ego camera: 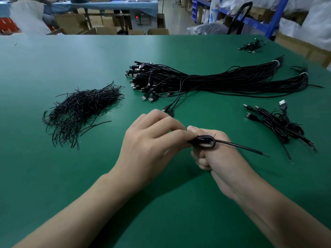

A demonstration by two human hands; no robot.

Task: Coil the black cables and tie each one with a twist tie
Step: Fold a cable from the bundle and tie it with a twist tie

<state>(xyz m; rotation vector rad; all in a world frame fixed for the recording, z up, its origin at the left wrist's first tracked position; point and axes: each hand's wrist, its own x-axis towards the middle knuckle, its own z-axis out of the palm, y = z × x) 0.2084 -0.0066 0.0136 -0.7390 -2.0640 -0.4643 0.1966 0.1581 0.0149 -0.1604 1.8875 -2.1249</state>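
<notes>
Hands: left hand (152, 142) and right hand (222, 158) both grip 1 coiled black cable (206, 141), frame centre. Matte green counter (53, 176); wiry twist ties (80, 111) heaped left, long cable bundle (223, 81) upper right, well apart.

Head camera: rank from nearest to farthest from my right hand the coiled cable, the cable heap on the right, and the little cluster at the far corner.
1. The coiled cable, gripped in the right hand itself.
2. The cable heap, lying off to its right.
3. The little cluster, at the far right corner.
</notes>
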